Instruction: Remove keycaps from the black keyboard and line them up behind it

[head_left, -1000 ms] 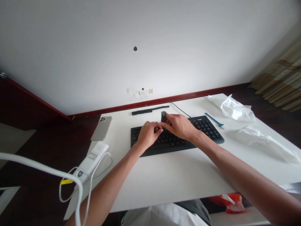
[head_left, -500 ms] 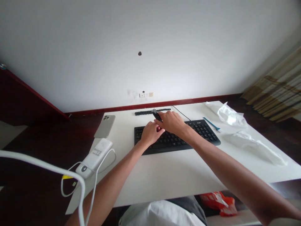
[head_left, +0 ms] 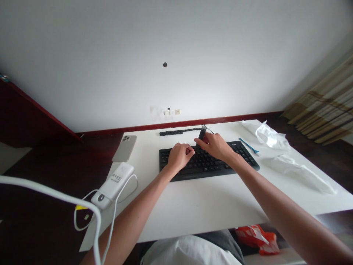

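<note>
A black keyboard [head_left: 209, 167] lies on the white table [head_left: 204, 206], partly covered by both hands. My right hand [head_left: 216, 145] is over its back middle part, closed around a small black tool [head_left: 202, 133] with a greyish tip pointing up; its exact kind is unclear. Above the keys to the left, my left hand [head_left: 179, 156] has its thumb and fingertips pinched together. Whatever is between those fingertips, if anything, is too small to make out. Behind the keyboard, small black keycaps [head_left: 171, 133] lie in rows.
A phone [head_left: 125, 148] and a white power bank [head_left: 113, 186] with a white cable [head_left: 95, 217] are at the left. On the right lie a blue brush-like tool [head_left: 248, 146] and crumpled white plastic bags [head_left: 271, 136]. The keyboard's cord [head_left: 210, 130] runs toward the back.
My right hand has moved right, away from my left hand, and the black tool has swung to point more upright. My left hand stays over the keyboard, still pinched.
</note>
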A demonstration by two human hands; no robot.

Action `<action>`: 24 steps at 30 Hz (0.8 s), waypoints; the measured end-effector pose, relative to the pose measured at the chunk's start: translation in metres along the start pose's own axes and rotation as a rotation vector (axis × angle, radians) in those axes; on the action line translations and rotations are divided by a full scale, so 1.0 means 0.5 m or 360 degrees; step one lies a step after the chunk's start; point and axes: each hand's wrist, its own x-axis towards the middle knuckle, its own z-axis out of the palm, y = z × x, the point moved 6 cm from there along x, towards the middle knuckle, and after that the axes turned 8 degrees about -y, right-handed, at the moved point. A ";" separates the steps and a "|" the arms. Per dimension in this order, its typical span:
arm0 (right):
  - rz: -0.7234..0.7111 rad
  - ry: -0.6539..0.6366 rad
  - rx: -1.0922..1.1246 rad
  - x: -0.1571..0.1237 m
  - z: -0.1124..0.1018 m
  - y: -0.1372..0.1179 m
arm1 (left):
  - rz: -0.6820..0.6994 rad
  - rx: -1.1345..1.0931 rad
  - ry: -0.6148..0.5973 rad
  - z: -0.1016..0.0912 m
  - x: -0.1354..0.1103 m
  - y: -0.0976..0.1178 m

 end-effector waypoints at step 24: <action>-0.0247 -0.0266 0.0786 -0.002 0.043 0.061 | 0.0042 -0.0006 -0.0155 -0.005 0.011 -0.002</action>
